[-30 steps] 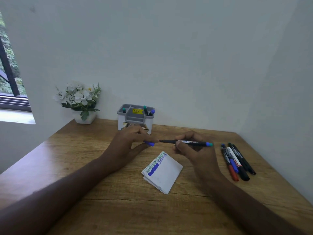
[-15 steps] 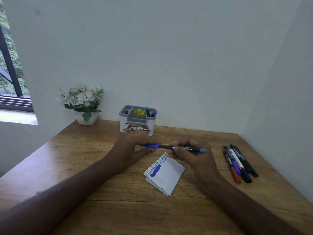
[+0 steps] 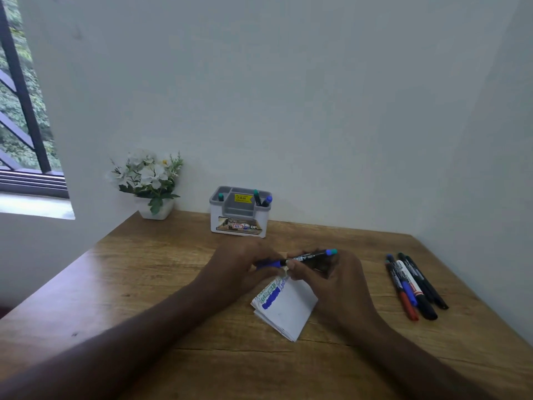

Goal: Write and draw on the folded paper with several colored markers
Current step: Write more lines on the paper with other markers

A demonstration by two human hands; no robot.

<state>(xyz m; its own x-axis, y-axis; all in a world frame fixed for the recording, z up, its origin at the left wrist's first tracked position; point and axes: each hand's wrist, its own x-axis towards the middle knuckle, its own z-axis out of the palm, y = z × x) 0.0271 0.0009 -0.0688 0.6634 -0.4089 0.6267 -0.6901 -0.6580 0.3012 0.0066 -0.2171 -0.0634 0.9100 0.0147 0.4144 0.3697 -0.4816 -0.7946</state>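
**Now capping: both hands on one blue marker, over one folded paper**

Just above the far corner of the paper, held level: one marker [image 3: 305, 257], black barrel, blue cap at its left end. Left hand [image 3: 242, 267] pinching the blue cap [image 3: 268, 264]; right hand [image 3: 331, 281] curled round the barrel, a blue-green tip poking out past the knuckles. Cap and barrel meeting end to end; whether fully seated, cannot tell.

Lying flat on the wooden table [image 3: 144, 284], directly beneath the hands: one folded paper [image 3: 288, 310], several layers showing at its near edges. Along its upper left edge, one thick blue stroke beside lines of green and blue scribble; far corner hidden by the fingers.

Off to the right, well apart from the paper: a row of markers [image 3: 412, 287] lying side by side, touching, roughly five by count, red, blue and black ends among them.

At the back by the wall: one grey-and-white pen holder [image 3: 239, 220], three marker tops sticking up, two green and one blue. Left of it, one white pot of white flowers [image 3: 150, 180]. Far left, one window [image 3: 20, 111].
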